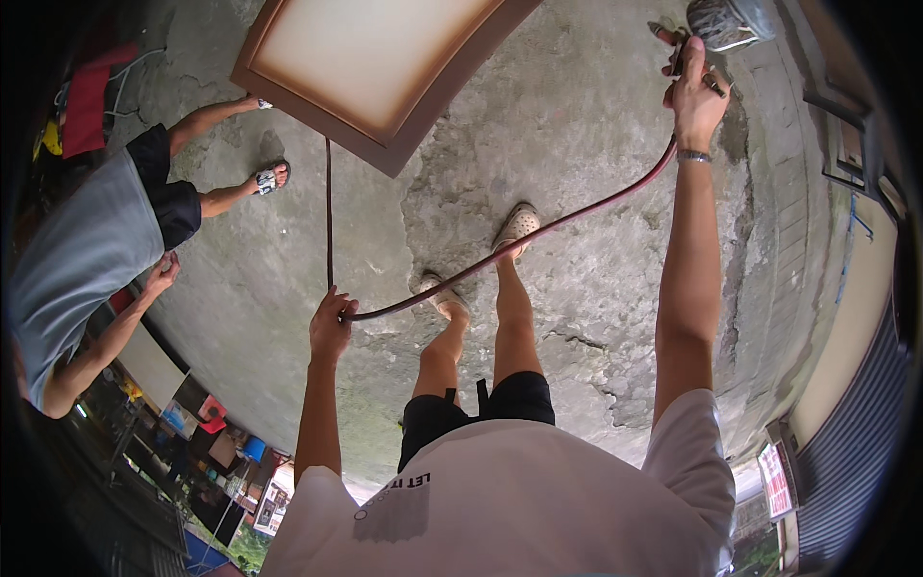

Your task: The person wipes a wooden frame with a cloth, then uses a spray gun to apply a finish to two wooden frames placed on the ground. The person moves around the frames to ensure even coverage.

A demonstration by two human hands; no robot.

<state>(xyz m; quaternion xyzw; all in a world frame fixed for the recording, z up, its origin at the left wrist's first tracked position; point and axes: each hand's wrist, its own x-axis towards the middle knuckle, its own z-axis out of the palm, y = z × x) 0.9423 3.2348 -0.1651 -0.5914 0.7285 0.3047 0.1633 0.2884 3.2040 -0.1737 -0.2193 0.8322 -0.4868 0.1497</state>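
Observation:
My right hand (pixel 700 104) is raised at the upper right, its fingers wrapped round a spray gun (pixel 681 60) with a paint-smeared metal cup (pixel 729 23). A dark red hose (pixel 577 205) runs from beneath that hand and sags across to my left hand (pixel 331 325), which is closed on it at the lower left. Beyond my left hand the hose goes on away from me, passing out of sight under a panel (pixel 370 58). This panel has a dark brown border, and its cream middle shades to brown at the edges. What supports it is hidden.
Another person (pixel 91 250) in a grey shirt and dark shorts stands at the left, close to the panel. Rough, cracked concrete (pixel 596 317) lies underfoot. Metal frames (pixel 856 144) line the right side. Several shelves and goods (pixel 231 452) are at the lower left.

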